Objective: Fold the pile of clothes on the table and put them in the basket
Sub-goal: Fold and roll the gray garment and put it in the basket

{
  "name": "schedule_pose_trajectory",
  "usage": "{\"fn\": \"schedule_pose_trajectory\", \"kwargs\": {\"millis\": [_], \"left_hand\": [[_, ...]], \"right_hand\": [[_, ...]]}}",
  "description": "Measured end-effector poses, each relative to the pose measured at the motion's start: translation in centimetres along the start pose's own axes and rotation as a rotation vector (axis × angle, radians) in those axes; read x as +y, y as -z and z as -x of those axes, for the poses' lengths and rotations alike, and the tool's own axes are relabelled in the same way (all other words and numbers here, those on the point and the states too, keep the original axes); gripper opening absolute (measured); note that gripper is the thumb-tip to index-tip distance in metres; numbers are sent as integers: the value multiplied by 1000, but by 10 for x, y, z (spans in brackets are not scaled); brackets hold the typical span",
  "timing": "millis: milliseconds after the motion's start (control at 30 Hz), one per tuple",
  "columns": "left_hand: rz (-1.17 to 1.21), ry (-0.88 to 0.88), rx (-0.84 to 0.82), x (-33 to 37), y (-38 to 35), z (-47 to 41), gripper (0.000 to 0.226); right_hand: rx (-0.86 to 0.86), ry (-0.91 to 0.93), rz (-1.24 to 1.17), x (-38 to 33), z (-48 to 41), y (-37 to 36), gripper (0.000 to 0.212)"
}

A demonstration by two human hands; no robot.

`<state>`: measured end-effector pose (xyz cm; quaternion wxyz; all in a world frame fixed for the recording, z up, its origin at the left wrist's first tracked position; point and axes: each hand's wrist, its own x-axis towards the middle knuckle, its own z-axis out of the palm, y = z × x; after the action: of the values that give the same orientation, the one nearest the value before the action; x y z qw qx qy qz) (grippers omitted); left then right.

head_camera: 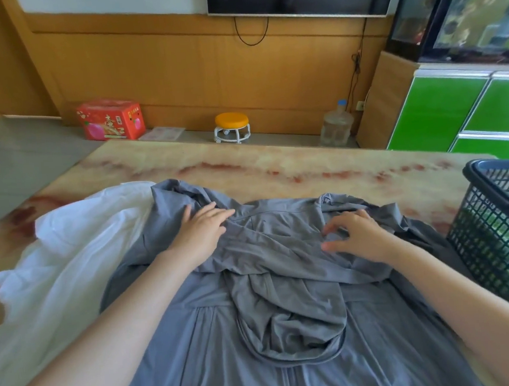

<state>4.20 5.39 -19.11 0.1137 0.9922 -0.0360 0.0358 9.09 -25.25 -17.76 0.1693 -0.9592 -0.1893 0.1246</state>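
slippage is the main risk: the grey garment (292, 362) looks thin and smooth, so a fold pulled from one side could drag the whole piece across the bench (275, 166) unless the other hand pins it. its right edge lies bunched against the basket (490, 200), and a careless sweep there could snag the cloth on the mesh or nudge the basket. its left edge overlaps the white garment (66, 240), which could get caught into a fold.

the grey garment lies spread in the middle of the bench, running from the near edge up towards the far side. its hood (292, 322) is turned down over the body. the upper part is creased and crossed over itself, while the lower part lies flatter, with soft pleats.

the left hand (200, 233) rests flat on the upper left of the cloth, fingers (218, 215) straight and close together. the right hand (358, 237) sits on the upper right, fingers (343, 217) bent with the tips on the fabric. thumb and forefinger bracket a small ridge, but i cannot tell whether they have nipped it.
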Motion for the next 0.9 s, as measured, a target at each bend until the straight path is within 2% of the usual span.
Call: {"fn": "schedule_pose_trajectory", "kwargs": {"millis": [67, 100, 167, 233, 267, 367, 433, 500, 667, 800, 833, 900], "left_hand": [[-84, 9, 12, -5, 2, -9, 33], [-125, 5, 41, -8, 5, -13, 26], [-114, -5, 151, -15, 10, -18, 15], [-26, -10, 324, -23, 13, -23, 9], [-3, -6, 410, -27, 14, -24, 8], [8, 52, 523, -30, 9, -23, 31], [-48, 60, 467, -25, -1, -17, 45], [-176, 27, 362, -19, -13, -8, 54], [-302, -127, 203, -7, -35, 19, 62], [-317, 46, -34, -19, -40, 23, 70], [-326, 69, -67, -22, -38, 23, 69], [-344, 102, -126, -29, -31, 23, 70]], "right_hand": [[-15, 0, 135, 2, -5, -7, 19], [31, 8, 141, 3, -6, -9, 15], [171, -4, -23, 7, -7, -10, 14], [354, -44, -283, 6, -7, -3, 17], [454, -62, -321, 4, -7, 2, 17], [593, -174, -133, 1, -22, 12, 21], [479, -230, 7, 3, -36, 9, 30], [391, -181, 58, 6, -45, 1, 39], [488, 67, 121, 5, -23, -6, 56], [276, 147, 208, 6, -7, -15, 48], [258, 165, 253, 9, -6, -19, 45], [330, 199, 265, 18, -4, -21, 26]]}}
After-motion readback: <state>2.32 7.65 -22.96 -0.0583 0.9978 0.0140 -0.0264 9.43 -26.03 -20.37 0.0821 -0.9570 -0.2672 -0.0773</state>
